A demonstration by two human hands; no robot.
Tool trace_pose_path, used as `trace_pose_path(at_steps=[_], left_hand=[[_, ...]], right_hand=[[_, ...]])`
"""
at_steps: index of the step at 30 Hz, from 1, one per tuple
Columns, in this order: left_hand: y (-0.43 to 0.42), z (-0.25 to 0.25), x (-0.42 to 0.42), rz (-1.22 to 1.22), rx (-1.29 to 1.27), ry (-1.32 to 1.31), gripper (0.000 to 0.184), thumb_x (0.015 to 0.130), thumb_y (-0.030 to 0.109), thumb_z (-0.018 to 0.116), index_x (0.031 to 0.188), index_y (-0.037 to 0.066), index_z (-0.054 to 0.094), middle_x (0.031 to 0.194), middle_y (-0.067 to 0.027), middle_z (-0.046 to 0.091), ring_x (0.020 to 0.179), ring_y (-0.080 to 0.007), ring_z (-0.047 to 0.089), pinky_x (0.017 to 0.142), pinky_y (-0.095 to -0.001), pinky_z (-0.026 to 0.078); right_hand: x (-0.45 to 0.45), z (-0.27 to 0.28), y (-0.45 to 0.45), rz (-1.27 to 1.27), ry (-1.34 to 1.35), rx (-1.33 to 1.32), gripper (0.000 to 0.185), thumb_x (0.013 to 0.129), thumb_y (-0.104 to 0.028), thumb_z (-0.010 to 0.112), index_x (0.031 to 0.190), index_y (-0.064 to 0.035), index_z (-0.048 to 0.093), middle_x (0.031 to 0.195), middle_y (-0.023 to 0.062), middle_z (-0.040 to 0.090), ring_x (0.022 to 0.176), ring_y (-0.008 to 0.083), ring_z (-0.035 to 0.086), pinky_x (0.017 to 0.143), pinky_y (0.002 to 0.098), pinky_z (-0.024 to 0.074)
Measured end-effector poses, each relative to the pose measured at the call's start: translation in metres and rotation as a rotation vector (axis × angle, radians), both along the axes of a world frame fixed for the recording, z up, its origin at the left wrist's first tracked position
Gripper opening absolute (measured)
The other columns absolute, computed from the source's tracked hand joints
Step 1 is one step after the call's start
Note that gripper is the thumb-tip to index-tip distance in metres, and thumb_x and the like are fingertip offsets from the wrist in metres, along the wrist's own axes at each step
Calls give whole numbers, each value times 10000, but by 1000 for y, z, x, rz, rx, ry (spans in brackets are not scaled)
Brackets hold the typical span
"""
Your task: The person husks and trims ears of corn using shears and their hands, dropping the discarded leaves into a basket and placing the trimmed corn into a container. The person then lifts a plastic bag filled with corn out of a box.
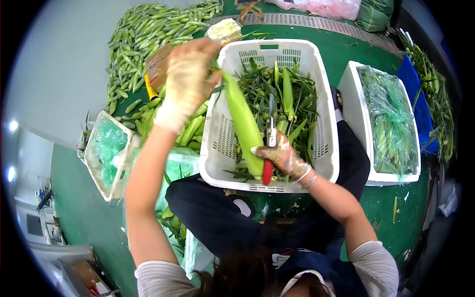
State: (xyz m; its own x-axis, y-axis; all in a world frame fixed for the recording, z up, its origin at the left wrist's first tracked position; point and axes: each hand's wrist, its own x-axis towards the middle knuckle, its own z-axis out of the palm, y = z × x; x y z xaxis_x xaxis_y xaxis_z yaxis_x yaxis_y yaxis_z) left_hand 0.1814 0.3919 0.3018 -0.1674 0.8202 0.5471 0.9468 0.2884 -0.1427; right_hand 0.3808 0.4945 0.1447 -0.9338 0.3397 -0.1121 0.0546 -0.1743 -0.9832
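A large ear of corn in its green husk [242, 119] is tilted over the white plastic crate [210, 148]. My left hand [190, 74], in a pale glove, is closed at the upper tip of the ear, slightly blurred. My right hand [284, 156], in a patterned glove, is wrapped round a pair of pruning shears with a red handle [267, 172]. Their blades point up and away from me, and my right thumb lies against the lower part of the ear. Cut husks and leaves [304, 96] fill the crate underneath.
Many ears of corn [153, 29] cover the floor at the back left. A white foam box [366, 133] with bagged corn stands right, beside a blue crate [415, 99]. A basket with green plastic [109, 143] sits left. My legs [213, 208] flank the crate.
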Motion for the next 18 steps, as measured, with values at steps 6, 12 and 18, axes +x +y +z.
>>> trace_pose_path(at_steps=[6, 12, 18], left_hand=[[0, -146, 64, 72, 294, -1447, 622, 745, 267, 790, 1215, -21, 501, 1013, -204, 630, 1026, -251, 547, 888, -325, 460], [-17, -176, 39, 21, 76, -1343, 292, 812, 181, 642, 1085, 102, 573, 1005, -148, 606, 922, -286, 572, 827, -326, 467], [-22, -133, 66, 155, -349, -849, 311, 717, 289, 672, 938, 102, 559, 780, -112, 634, 742, -305, 628, 665, -367, 506]], right_hand=[[1, -19, -25, -252, -170, 476, 666, 663, -345, 798, 1096, -4, 424, 841, 160, 648, 741, 318, 651, 679, 376, 535], [39, -13, 21, 250, -297, 657, 886, 666, -476, 770, 1214, 68, 337, 949, 215, 591, 876, 329, 613, 795, 386, 514], [24, -1, 64, 439, -303, 384, 585, 700, -302, 798, 1102, -26, 475, 990, 108, 595, 837, 162, 555, 776, 305, 476]])
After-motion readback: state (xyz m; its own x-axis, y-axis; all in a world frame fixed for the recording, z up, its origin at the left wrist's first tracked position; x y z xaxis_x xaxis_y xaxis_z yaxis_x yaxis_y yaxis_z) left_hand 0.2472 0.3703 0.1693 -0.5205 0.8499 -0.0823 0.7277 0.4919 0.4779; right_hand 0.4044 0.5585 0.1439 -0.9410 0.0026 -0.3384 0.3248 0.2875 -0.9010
